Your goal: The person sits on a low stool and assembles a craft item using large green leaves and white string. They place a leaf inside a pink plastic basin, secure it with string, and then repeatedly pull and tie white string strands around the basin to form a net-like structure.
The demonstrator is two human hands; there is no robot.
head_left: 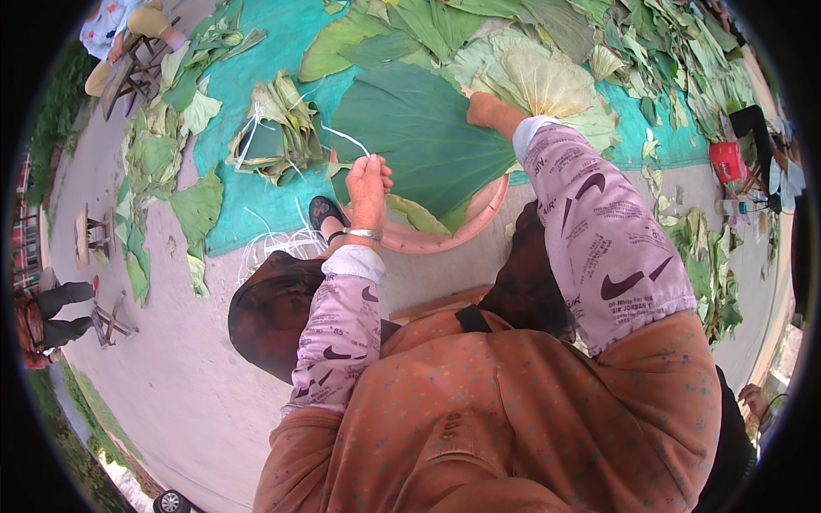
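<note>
spreading beyond the 2 hands, a teal ground sheet (248, 201) lies under a heap of green and dried leaves (539, 81). between the hands, 1 broad dark green leaf (419, 137) lies over a round pink basin (479, 222), whose rim shows nearer the body than either hand. left of the left hand, a tied bundle of folded leaves (295, 128) sits on the sheet; nearer the body on that side lies a tangle of white strips (272, 246). the right hand (492, 111) is at the broad leaf's right edge, fingers partly hidden, so i cannot tell whether it grips. the left hand (368, 184) pinches 1 thin white strip (346, 137) by the leaf's left side.
</note>
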